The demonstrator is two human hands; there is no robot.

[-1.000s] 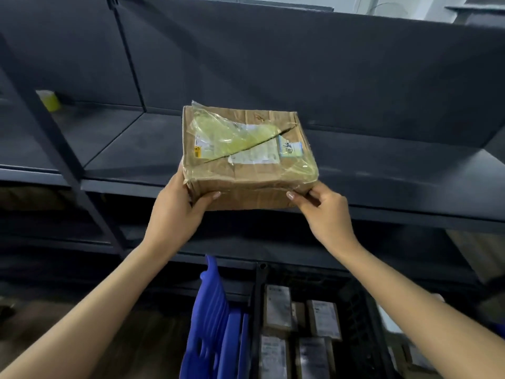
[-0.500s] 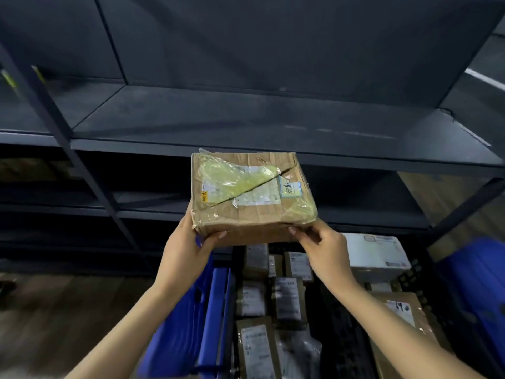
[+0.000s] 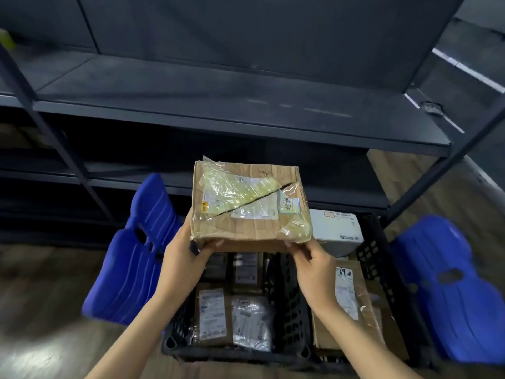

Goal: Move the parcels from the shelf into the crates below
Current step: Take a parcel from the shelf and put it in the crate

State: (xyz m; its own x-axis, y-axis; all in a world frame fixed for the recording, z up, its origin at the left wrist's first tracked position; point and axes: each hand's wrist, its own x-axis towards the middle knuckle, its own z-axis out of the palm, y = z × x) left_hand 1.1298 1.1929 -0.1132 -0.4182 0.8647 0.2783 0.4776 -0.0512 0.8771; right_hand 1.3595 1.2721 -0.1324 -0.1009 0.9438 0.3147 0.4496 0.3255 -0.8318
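Note:
A worn brown cardboard parcel (image 3: 250, 203), wrapped in yellowish tape with white labels, hangs in the air over the crates. My left hand (image 3: 184, 259) grips its near left corner and my right hand (image 3: 314, 265) grips its near right corner. Below it sits a black slatted crate (image 3: 289, 305) with a middle wall. The left half holds several small labelled parcels (image 3: 213, 313). The right half holds a white box (image 3: 336, 228) and a flat brown parcel (image 3: 352, 299). The dark metal shelf (image 3: 218, 97) above is bare.
Blue plastic crate lids stand open at the left (image 3: 136, 250) and right (image 3: 448, 285) of the crates. Dark shelf uprights run at the left (image 3: 49, 127) and right (image 3: 442, 170). Lower shelf boards sit behind the crates. The floor is wood-patterned.
Both hands have brought the parcel off the shelf and down over the crates. The view has tilted downward, showing more of the crates and lids.

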